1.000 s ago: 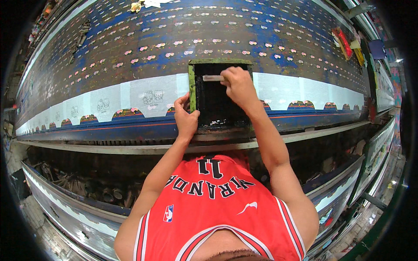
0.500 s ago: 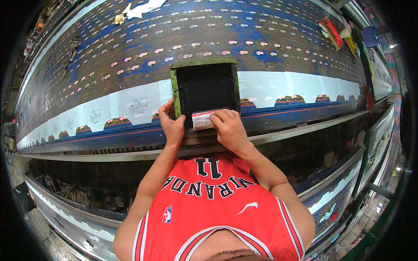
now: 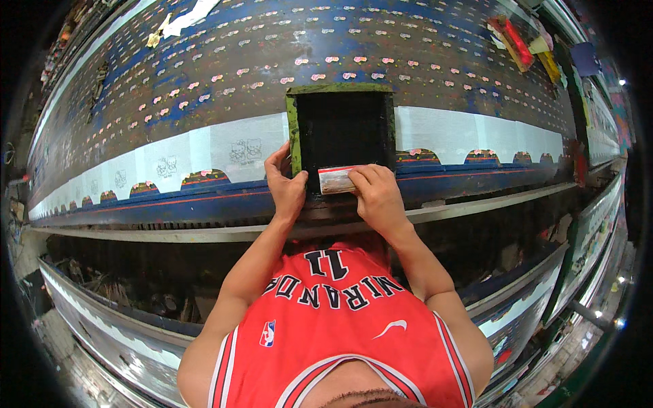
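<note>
A screen printing frame with green-smeared edges and a black inside lies flat over a row of pale cloth pieces at the table's near edge. My left hand grips its near left corner, thumb on the near end and fingers along the outer left side. In my right hand is a squeegee, a short whitish piece with a red strip along its top. It stands at the near end of the frame, fingers pinched on its right part. Its lower edge is hard to make out.
Pale cloth pieces with line drawings lie left of the frame; more pale pieces lie right. Small prints cover the long dark table. A white rag lies far left, a red-and-yellow item far right. A rail runs in front.
The view has turned, so the table and frame sit farther right in the picture. Both hands keep their holds, and the squeegee stays at the frame's near end.
</note>
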Demonstrator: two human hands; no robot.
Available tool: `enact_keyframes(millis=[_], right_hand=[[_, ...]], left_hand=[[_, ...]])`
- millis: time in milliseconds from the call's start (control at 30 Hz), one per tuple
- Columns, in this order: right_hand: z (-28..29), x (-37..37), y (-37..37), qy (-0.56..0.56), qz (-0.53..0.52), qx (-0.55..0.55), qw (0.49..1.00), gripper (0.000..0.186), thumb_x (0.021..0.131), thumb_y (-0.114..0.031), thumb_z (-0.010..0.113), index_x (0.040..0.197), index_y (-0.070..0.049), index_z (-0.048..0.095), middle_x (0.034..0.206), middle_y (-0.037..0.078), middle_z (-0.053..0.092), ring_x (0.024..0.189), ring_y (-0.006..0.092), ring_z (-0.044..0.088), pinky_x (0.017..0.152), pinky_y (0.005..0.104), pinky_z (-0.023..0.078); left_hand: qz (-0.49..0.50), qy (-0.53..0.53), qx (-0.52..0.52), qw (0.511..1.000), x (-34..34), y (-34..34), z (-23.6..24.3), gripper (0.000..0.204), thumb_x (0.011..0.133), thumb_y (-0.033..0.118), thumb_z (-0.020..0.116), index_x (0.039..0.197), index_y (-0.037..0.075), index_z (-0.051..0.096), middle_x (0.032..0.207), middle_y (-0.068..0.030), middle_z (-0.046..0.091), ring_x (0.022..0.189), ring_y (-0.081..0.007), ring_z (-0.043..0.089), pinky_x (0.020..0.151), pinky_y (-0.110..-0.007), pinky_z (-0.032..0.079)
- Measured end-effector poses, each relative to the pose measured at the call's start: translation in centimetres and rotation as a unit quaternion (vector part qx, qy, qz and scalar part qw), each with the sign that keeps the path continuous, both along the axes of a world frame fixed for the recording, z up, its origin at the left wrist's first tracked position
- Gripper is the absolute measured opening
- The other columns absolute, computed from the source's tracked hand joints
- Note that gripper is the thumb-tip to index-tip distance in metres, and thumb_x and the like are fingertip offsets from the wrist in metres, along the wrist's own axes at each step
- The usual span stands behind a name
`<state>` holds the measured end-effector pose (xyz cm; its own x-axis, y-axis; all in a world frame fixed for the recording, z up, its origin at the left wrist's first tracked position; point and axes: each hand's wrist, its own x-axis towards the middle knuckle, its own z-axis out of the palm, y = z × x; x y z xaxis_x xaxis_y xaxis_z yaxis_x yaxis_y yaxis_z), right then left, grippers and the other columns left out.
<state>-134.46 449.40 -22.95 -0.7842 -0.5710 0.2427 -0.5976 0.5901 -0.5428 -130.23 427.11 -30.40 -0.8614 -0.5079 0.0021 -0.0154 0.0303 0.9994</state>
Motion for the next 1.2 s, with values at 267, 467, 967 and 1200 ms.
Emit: enact_keyframes(millis=[267, 467, 967, 1200], right_hand=[[-0.3, -1.4, 2.1, -0.033, 0.046, 0.005, 0.998, 0.034, 0.077, 0.001, 0.076, 0.111, -0.003, 0.070, 0.114, 0.014, 0.071, 0.111, 0.0356, 0.067, 0.100, 0.0484, 0.051], [0.7, -6.4, 1.5, -0.053, 0.081, 0.015, 0.995, 0.022, 0.082, -0.004, 0.077, 0.103, -0.004, 0.071, 0.107, 0.014, 0.073, 0.103, 0.0375, 0.067, 0.091, 0.0491, 0.052], [-1.1, 0.1, 2.5, -0.007, 0.037, 0.013, 0.999, 0.037, 0.077, 0.003, 0.067, 0.114, -0.002, 0.069, 0.117, 0.015, 0.070, 0.114, 0.0353, 0.066, 0.101, 0.0479, 0.049], [0.4, -2.0, 6.1, -0.035, 0.035, -0.009, 0.999, 0.038, 0.077, 0.004, 0.069, 0.115, -0.001, 0.069, 0.118, 0.013, 0.070, 0.114, 0.0339, 0.065, 0.101, 0.0474, 0.049]], left_hand=[[0.015, -0.074, -0.040, 0.996, -0.9, 1.4, 0.2, 0.072, 0.075, -0.014, 0.071, 0.140, -0.002, 0.042, 0.152, -0.0246, 0.057, 0.143, -0.0302, 0.055, 0.124, -0.041, 0.040], [0.018, -0.090, -0.060, 0.994, -1.0, 1.4, 0.3, 0.071, 0.076, -0.013, 0.072, 0.140, -0.003, 0.043, 0.150, -0.0249, 0.059, 0.141, -0.0304, 0.057, 0.123, -0.040, 0.039], [0.023, -0.103, -0.070, 0.992, -1.1, 1.8, 0.2, 0.067, 0.077, -0.012, 0.070, 0.139, -0.004, 0.047, 0.147, -0.0220, 0.060, 0.141, -0.0298, 0.057, 0.123, -0.041, 0.041], [0.018, 0.014, -0.050, 0.998, -1.0, 5.3, -1.0, 0.074, 0.076, -0.017, 0.069, 0.142, 0.001, 0.041, 0.157, -0.0248, 0.052, 0.147, -0.0326, 0.052, 0.126, -0.046, 0.039]])
